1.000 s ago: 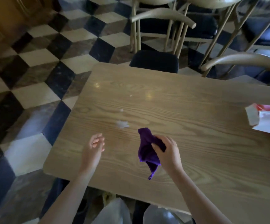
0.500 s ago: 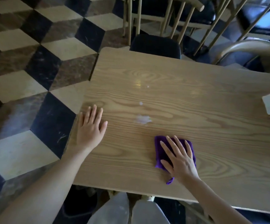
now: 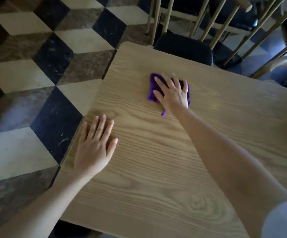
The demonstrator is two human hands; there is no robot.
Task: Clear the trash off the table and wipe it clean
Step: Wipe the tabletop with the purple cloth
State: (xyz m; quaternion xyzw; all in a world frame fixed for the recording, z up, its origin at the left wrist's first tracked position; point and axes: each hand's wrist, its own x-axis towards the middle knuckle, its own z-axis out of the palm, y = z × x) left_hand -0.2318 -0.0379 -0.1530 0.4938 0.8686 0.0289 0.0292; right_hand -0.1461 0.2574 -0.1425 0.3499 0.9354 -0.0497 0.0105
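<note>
Pressing down on the purple cloth (image 3: 154,85), your right hand (image 3: 172,93) lies flat with fingers straight and spread, not curled round anything. The cloth is bunched under your palm on the far part of the wooden bench (image 3: 156,169), and a small corner of it pokes out by your wrist. Your left hand (image 3: 93,148) rests palm-down on the bare wood near the left edge, fingers straight and close together, well apart from the cloth. A black-seated chair (image 3: 182,48) is tucked against the far edge. A checkered tile floor (image 3: 27,66) lies to the left of the bench.
</note>
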